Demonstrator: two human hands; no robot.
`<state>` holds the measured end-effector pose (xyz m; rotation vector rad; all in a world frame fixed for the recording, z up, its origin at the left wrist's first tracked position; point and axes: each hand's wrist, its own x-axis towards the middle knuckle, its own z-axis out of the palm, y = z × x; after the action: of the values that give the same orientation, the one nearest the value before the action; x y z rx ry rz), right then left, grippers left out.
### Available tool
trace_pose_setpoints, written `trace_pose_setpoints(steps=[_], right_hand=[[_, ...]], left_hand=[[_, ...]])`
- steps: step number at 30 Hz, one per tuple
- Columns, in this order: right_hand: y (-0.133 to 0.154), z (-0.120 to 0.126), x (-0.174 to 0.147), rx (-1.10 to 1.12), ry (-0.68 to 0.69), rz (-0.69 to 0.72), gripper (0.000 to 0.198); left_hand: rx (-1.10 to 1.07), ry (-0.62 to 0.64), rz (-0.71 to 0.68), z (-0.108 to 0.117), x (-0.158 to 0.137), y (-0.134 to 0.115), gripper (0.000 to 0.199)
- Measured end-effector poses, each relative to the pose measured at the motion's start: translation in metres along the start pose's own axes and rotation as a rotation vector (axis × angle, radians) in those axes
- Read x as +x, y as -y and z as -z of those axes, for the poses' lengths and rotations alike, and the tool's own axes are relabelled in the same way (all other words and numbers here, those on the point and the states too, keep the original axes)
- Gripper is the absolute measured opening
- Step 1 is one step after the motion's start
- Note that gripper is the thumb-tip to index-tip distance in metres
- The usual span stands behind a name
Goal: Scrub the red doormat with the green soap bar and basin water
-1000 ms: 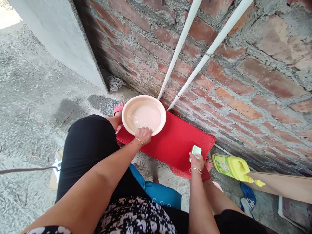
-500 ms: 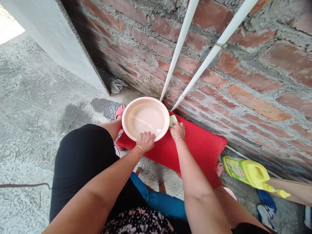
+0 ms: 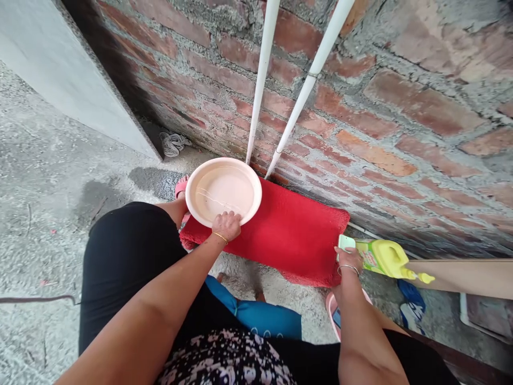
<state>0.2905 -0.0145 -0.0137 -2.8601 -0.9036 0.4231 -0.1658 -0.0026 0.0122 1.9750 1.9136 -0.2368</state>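
A round, pale pink basin holding shallow, clear liquid rests on the left part of a red, plush-edged cloth. My left hand is closed over the basin's near rim, fingers curled to the inside. At the cloth's right end my right hand grips a small, pale green, flat rounded piece; its underside is hidden, so I cannot tell its kind. Just beyond that hand lies a yellow detergent jug on its side, its left end partly behind the fingers.
A brick wall with two white pipes runs along the far side. Behind my right forearm sits a pink tub. Blue-and-white packaging lies on the right floor. A grey slab leans at the left, near a bundled rag.
My right hand has moved from beside the basin to the cloth's right end, carrying the pale green piece. My left hand stays on the basin rim. The view has shifted to the right.
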Motion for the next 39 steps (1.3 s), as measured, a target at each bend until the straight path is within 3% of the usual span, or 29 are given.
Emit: trace_pose_setpoints(steps=[2,4,8,12,14,16,18,20,26,30,32,34,39], right_hand=[[-0.012,0.004,-0.008,0.041,-0.021,-0.053,0.044],[-0.006,0.000,-0.029,0.085,-0.057,0.046,0.042],[0.047,-0.028,-0.103,0.081,-0.054,0.486,0.042],[0.110,-0.062,-0.197,-0.052,0.190,0.922,0.031],[0.128,-0.072,-0.232,-0.148,0.276,1.076,0.030],[0.133,-0.077,-0.247,-0.218,0.315,1.147,0.031],[0.125,-0.076,-0.240,-0.231,0.327,1.122,0.030],[0.104,-0.069,-0.215,-0.191,0.319,1.011,0.029],[0.009,-0.029,-0.117,-0.107,0.187,0.443,0.040],[-0.021,-0.009,-0.098,-0.069,0.161,0.174,0.041],[-0.017,-0.006,-0.106,-0.064,0.157,0.168,0.040],[-0.003,-0.008,-0.124,-0.081,0.155,0.253,0.040],[0.050,-0.035,-0.204,-0.153,0.258,0.687,0.034]], left_hand=[[0.001,-0.005,-0.002,0.000,0.000,0.000,0.039],[-0.001,-0.010,0.000,-0.001,0.000,0.000,0.039],[0.001,-0.018,0.000,-0.001,0.000,0.001,0.040],[-0.004,-0.024,-0.006,-0.001,0.000,0.000,0.041],[-0.012,-0.033,-0.005,-0.002,0.000,0.001,0.041],[-0.021,-0.041,-0.002,-0.003,0.000,0.001,0.041],[-0.031,-0.027,0.002,-0.004,0.001,0.001,0.040],[-0.036,-0.008,0.006,-0.004,0.002,0.001,0.040],[-0.053,-0.034,-0.006,-0.006,0.002,0.002,0.040],[-0.050,-0.026,-0.005,-0.006,0.002,0.002,0.040],[-0.045,-0.014,-0.001,-0.006,0.002,0.003,0.040],[-0.038,-0.026,-0.007,-0.006,0.002,0.003,0.041],[-0.026,-0.048,-0.020,-0.008,0.002,0.005,0.039]])
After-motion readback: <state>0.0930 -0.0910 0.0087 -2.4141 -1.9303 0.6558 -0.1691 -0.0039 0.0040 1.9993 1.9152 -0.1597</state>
